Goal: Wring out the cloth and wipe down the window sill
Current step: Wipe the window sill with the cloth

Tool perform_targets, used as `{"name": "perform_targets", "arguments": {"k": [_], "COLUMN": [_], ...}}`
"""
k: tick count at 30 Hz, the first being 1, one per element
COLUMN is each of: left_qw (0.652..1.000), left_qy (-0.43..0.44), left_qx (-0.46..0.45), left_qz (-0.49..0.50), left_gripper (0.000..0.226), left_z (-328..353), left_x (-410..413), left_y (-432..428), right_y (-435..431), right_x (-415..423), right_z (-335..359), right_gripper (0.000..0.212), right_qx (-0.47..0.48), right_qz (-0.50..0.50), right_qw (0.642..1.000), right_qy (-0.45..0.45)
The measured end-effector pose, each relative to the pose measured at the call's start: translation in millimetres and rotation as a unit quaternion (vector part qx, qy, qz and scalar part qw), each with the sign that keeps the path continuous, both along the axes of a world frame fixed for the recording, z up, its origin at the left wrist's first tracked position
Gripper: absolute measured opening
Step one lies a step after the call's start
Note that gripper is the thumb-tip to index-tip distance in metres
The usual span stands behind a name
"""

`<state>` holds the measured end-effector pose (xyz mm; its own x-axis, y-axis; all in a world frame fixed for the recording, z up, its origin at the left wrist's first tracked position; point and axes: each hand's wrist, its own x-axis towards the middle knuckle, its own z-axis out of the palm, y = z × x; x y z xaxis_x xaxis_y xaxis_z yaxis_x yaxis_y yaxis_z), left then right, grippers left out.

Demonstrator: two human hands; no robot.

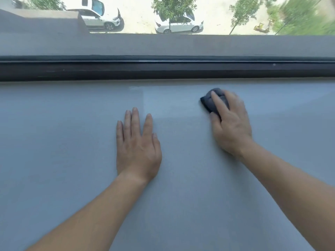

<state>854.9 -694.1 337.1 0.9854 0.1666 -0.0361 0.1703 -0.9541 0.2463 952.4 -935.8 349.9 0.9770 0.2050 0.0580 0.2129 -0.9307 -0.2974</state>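
Two bare forearms (87, 216) reach up from the bottom edge of the head view, across a wide, pale grey window sill (54, 142). The sill's long axis runs left to right, parallel to a dark window frame (163, 69) at its far edge.

The left hand (137, 142) lies flat on the sill near the middle, palm down and fingers straight, holding nothing. It looks like a brace.

The right hand (230, 124) is further right and closer to the frame. It covers a small, dark, bunched cloth (208, 102) and presses it onto the sill. The forefinger lies over the top, the thumb is tucked against the near side, and the remaining fingers are blurred. Only the cloth's far left corner shows past the fingertips.

The cloth therefore sits ahead and to the right of the left hand, well apart from it and wholly in the right hand's keeping. A faint wet sheen (137, 89) marks the sill to the left of the cloth, close to the frame.

Wringing appears to be done and wiping under way. The next stroke probably runs along the sill's length, carried by the right arm alone.

Through the glass, far below, are parked white cars (101, 17) and small trees (174, 6).
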Motion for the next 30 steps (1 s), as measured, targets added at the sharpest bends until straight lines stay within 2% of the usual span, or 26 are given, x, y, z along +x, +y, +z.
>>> {"name": "perform_targets", "arguments": {"k": [2, 3, 6, 8, 9, 11, 13, 15, 16, 19, 21, 23, 27, 29, 30], "left_qw": [1.0, 1.0, 1.0, 0.999, 0.999, 0.999, 0.999, 0.998, 0.998, 0.997, 0.996, 0.997, 0.999, 0.999, 0.999], "left_qy": [-0.003, -0.007, -0.019, -0.022, -0.023, -0.025, -0.037, -0.047, -0.048, -0.036, -0.019, -0.003, 0.025, 0.03, 0.031], "left_qx": [-0.004, -0.005, -0.016, -0.024, -0.027, -0.03, -0.033, -0.034, -0.039, -0.072, -0.084, -0.077, -0.025, -0.008, -0.005], "left_qz": [0.001, 0.001, 0.002, 0.006, 0.006, 0.002, -0.011, -0.023, -0.024, -0.016, -0.018, -0.023, -0.02, -0.022, -0.022], "left_gripper": [0.06, 0.06, 0.059, 0.058, 0.058, 0.056, 0.052, 0.049, 0.047, 0.047, 0.051, 0.056, 0.064, 0.065, 0.065], "left_z": [-0.2, 0.0, 1.1, 2.7, 3.9, 6.8, 11.3, 17.9, 21.7, 31.0, 31.4, 28.6, 19.6, 16.7, 15.2], "left_x": [0.1, -0.4, -1.1, -1.2, -1.3, -2.5, -4.7, -9.3, -13.3, -41.4, -73.0, -103.1, -127.8, -128.0, -127.5], "left_y": [0.5, 0.3, -0.7, -1.5, -2.1, -4.0, -7.0, -14.2, -20.5, -50.7, -76.7, -99.4, -117.2, -116.9, -116.8], "right_y": [-16.4, -28.4, -50.0, -38.9, -29.8, -17.0, -19.8, -36.8, -45.5, -68.8, -68.3, -55.9, -51.9, -62.8, -68.1], "right_x": [-3.8, 5.7, 37.9, 31.9, 18.2, -22.6, -59.6, -57.7, -44.9, -1.7, 0.1, -28.2, -100.4, -92.1, -79.2], "right_z": [-1.5, -0.1, 2.9, 5.9, 6.5, 3.9, 0.6, 0.9, 1.2, 4.1, 6.4, 5.3, 1.4, 2.8, 3.0], "right_gripper": [0.053, 0.053, 0.054, 0.055, 0.055, 0.054, 0.054, 0.054, 0.053, 0.053, 0.053, 0.054, 0.054, 0.053, 0.053], "right_qx": [-0.023, -0.03, 0.007, 0.025, 0.022, 0.018, 0.003, -0.016, -0.019, 0.008, 0.02, 0.013, 0.002, -0.012, -0.019], "right_qz": [0.124, 0.122, -0.083, -0.146, -0.126, -0.004, 0.113, 0.163, 0.142, -0.034, -0.091, -0.043, 0.174, 0.193, 0.168], "right_qw": [0.992, 0.992, 0.996, 0.989, 0.992, 1.0, 0.993, 0.986, 0.989, 0.999, 0.995, 0.999, 0.984, 0.98, 0.985], "right_qy": [0.014, 0.009, 0.02, 0.022, 0.013, 0.006, 0.03, 0.042, 0.035, 0.025, 0.022, 0.018, 0.037, 0.039, 0.033]}}
